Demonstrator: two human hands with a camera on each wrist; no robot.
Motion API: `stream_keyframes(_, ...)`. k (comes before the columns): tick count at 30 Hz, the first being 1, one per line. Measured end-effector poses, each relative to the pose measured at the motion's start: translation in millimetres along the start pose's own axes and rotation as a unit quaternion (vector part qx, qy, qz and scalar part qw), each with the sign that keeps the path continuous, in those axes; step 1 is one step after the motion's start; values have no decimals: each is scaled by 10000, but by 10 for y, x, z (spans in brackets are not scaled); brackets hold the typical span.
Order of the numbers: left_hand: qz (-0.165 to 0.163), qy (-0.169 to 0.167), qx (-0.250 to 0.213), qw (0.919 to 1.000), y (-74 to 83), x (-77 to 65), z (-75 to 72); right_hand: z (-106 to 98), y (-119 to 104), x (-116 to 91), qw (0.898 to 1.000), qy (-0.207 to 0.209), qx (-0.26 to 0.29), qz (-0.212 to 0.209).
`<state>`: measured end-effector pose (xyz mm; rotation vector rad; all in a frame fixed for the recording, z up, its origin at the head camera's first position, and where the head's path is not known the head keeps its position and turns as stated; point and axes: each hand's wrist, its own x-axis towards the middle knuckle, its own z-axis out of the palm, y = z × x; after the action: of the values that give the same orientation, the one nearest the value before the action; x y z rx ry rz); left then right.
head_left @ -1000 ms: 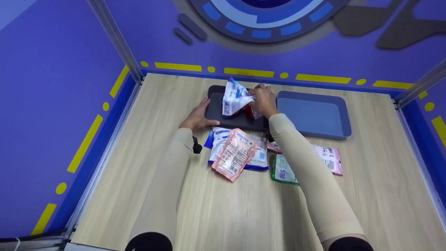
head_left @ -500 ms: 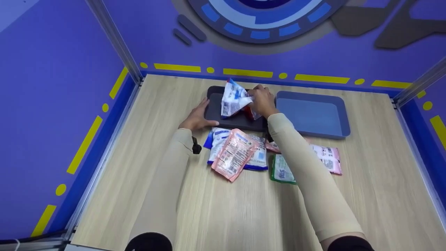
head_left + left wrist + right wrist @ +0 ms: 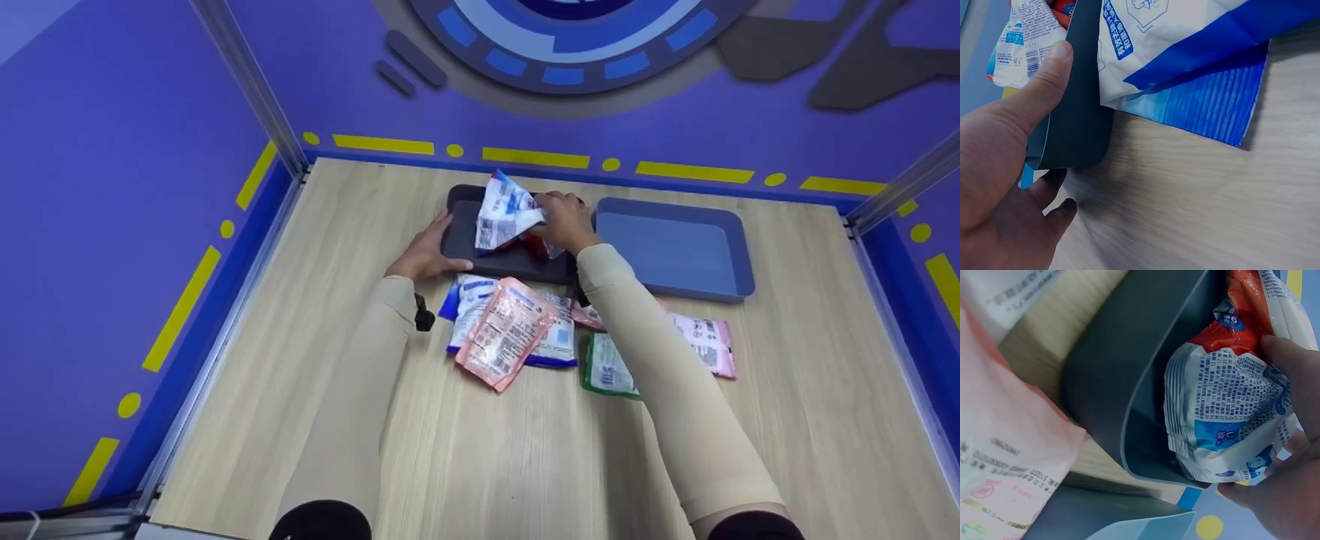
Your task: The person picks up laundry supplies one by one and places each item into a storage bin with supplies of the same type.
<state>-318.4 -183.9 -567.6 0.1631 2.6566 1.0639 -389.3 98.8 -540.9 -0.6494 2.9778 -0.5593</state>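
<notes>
My right hand (image 3: 566,221) grips a crumpled white, blue and red printed plastic packet (image 3: 1224,396), bunched between thumb and fingers. The packet stands tilted over the dark grey tray (image 3: 459,232), part of it inside the walls. At the tray's left end is my left hand (image 3: 424,253), fingers extended along that side. Its thumb lies against the front wall in the left wrist view, with the fingertips around the corner below. A white and blue packet (image 3: 1202,62) lies just in front of the tray, partly under a pink pouch (image 3: 506,334).
To the right of the dark tray stands a blue-grey tray (image 3: 739,266). Nearer me lie a green-edged packet (image 3: 609,367) and a pink and white packet (image 3: 705,341), partly hidden by my right sleeve. Blue panels (image 3: 525,127) border the wooden table (image 3: 495,465).
My right hand shifts very slightly over the dark tray, still gripping the packet. My left hand, both trays and the packets on the table stay put.
</notes>
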Motion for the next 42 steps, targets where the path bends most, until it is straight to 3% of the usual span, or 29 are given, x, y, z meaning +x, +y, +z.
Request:
stream_keyframes(9, -10, -93, 94, 9999, 5, -10, -19, -21, 17, -37, 9983, -579, -100, -43)
stream_keyframes(42, -46, -59, -69, 9999, 12, -2, -5, -6, 84, -78, 9971, -731, -11, -203)
